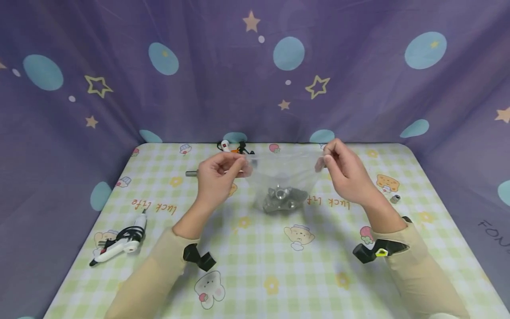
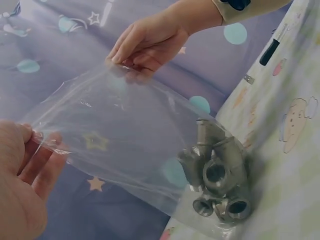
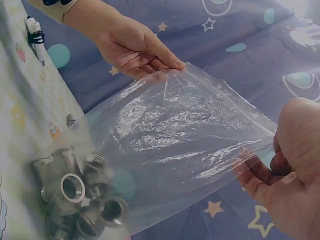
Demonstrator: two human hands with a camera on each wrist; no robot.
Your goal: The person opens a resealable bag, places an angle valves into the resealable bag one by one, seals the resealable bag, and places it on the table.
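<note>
A clear plastic bag [image 1: 288, 170] is stretched between both hands, its top edge uppermost. My left hand [image 1: 218, 175] pinches the upper left corner between thumb and fingers, and my right hand [image 1: 346, 170] pinches the upper right corner. Several threaded metal pipe fittings [image 2: 217, 172] lie bunched at the bottom of the bag, close over the tablecloth. The right wrist view shows the round openings of these fittings [image 3: 75, 187] through the film. Creases run across the plastic between the two hands.
At the left of the checked tablecloth [image 1: 263, 266] lies a white tool [image 1: 123, 241] wound with black cord. A metal rod [image 1: 191, 173] sticks out behind my left hand. Small white, orange and black items [image 1: 235, 148] lie at the back; a small metal fitting [image 1: 395, 199] lies at right.
</note>
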